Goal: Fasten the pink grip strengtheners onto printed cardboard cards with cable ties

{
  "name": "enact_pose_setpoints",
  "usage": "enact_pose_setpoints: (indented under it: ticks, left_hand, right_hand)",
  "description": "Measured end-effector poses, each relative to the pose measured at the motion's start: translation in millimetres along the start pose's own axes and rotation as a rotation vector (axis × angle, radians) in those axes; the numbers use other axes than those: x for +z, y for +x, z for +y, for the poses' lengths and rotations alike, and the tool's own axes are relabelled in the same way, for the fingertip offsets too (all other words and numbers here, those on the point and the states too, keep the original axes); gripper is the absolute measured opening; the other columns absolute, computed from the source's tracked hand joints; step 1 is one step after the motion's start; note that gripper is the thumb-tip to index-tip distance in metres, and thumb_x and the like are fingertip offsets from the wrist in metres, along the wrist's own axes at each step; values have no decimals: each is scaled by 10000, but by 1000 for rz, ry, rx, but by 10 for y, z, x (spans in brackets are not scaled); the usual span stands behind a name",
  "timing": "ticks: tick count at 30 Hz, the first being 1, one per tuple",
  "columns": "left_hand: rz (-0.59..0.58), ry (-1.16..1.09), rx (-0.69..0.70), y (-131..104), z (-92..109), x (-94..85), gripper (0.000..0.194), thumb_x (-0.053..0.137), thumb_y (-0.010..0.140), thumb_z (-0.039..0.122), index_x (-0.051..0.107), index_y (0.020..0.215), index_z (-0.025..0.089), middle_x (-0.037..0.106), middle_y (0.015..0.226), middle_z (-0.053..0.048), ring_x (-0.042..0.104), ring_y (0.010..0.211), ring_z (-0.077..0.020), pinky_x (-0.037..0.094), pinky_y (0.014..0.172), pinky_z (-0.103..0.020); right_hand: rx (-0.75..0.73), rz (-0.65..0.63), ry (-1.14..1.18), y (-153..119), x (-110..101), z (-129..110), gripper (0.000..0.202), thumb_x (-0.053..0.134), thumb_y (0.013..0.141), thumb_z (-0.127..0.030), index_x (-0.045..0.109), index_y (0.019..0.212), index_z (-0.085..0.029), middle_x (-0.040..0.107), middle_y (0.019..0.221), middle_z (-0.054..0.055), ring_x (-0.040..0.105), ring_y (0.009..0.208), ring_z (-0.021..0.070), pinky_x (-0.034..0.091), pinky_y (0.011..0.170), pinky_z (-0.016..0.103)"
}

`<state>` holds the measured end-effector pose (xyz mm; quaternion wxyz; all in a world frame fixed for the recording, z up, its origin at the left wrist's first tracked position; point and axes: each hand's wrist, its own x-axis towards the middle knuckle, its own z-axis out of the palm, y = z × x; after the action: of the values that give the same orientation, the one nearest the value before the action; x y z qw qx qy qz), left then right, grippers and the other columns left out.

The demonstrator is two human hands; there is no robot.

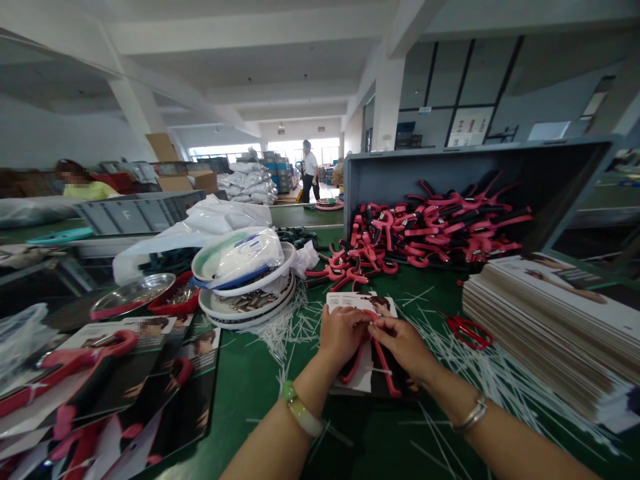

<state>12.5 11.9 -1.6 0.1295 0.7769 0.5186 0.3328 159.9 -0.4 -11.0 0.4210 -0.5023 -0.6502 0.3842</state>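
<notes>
A red and black plier-like tool (384,365) lies on a printed card (365,381) in front of me, its handles spread toward me. My left hand (345,333) is closed at the tool's upper end, wearing a green and white bangle on the wrist. From the right, my right hand (404,343) meets it with thumb and forefinger pinched together near the tool's head. What the fingertips pinch is too small to make out. A white tie crosses the tool's handles. Loose white ties (480,373) are strewn to the right of the card.
A grey crate (560,193) on its side spills red pliers (430,227). Stacked cards (530,333) and red scissors (469,332) are at right. Stacked plates (245,313), a red tray (175,300) and carded tools (95,380) are at left. Two people are farther back.
</notes>
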Motion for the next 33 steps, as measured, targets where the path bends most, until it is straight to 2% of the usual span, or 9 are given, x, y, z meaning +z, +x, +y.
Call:
enact_pose_setpoints:
  ticks: [5, 7, 9, 13, 17, 20, 26, 30, 33]
  left_hand:
    - [-58, -219, 27, -35, -67, -12, 263, 529, 783, 157, 678, 961, 280, 715, 925, 23, 616, 910, -169, 399, 909, -342]
    - [-72, -334, 56, -60, -90, -23, 266, 525, 807, 194, 649, 1031, 268, 708, 955, 24, 623, 887, -147, 431, 865, -289]
    - [-72, -362, 74, -76, -102, -15, 190, 533, 826, 252, 670, 957, 250, 708, 907, 22, 624, 839, -140, 445, 836, -269]
    - [104, -222, 61, -80, -95, 45, 114, 572, 806, 220, 685, 814, 228, 686, 875, -2, 597, 863, -162, 434, 854, -309]
    - [289, -168, 147, -111, -70, 73, 94, 608, 779, 213, 696, 809, 225, 587, 1063, -49, 529, 987, -186, 419, 878, -340]
    - [347, -168, 194, -154, -50, 46, 105, 592, 786, 203, 693, 808, 225, 561, 1012, -50, 512, 973, -185, 413, 874, -344]
    - [390, -105, 251, -171, -19, -41, 141, 537, 825, 227, 679, 822, 225, 580, 948, -48, 508, 949, -187, 400, 867, -352]
    - [396, -118, 209, -166, -62, -9, 127, 569, 814, 280, 673, 800, 208, 576, 908, -47, 515, 910, -184, 411, 829, -339]
    - [437, -100, 182, -199, -62, 22, 141, 538, 819, 238, 664, 776, 194, 569, 856, -52, 513, 862, -182, 420, 804, -337]
  right_hand:
    - [69, -25, -23, 57, -30, -48, 211, 566, 714, -366, 621, 612, -189, 650, 636, 30, 604, 647, 204, 454, 634, 322]
    - [50, -45, -50, 76, -38, -49, 204, 552, 716, -338, 626, 592, -194, 647, 617, 26, 609, 637, 204, 456, 627, 322]
    - [-8, -59, -95, 82, -33, -29, 206, 543, 723, -320, 632, 581, -200, 635, 592, 15, 611, 624, 202, 462, 622, 323]
    - [-114, 44, -153, 40, 11, 51, 158, 561, 724, -314, 647, 650, -204, 630, 617, 17, 630, 683, 226, 486, 657, 355]
    - [-249, 207, -72, -26, 36, 97, 156, 604, 750, -344, 673, 805, -215, 669, 962, 78, 599, 1009, 254, 442, 903, 414]
    - [-352, 190, -31, -23, 40, 95, 165, 601, 786, -363, 680, 819, -221, 635, 1097, 87, 543, 1124, 244, 374, 1003, 419]
    - [-470, 187, -87, 73, 89, 110, 188, 588, 803, -345, 686, 917, -230, 651, 994, 79, 580, 1038, 224, 415, 963, 405]
    - [-433, 114, -72, 141, 122, 108, 167, 576, 794, -332, 694, 850, -229, 673, 967, 74, 578, 1050, 232, 395, 974, 419]
    - [-360, 7, -197, 214, 111, 67, 146, 570, 765, -287, 695, 776, -211, 659, 1054, 86, 532, 1126, 249, 353, 1001, 431]
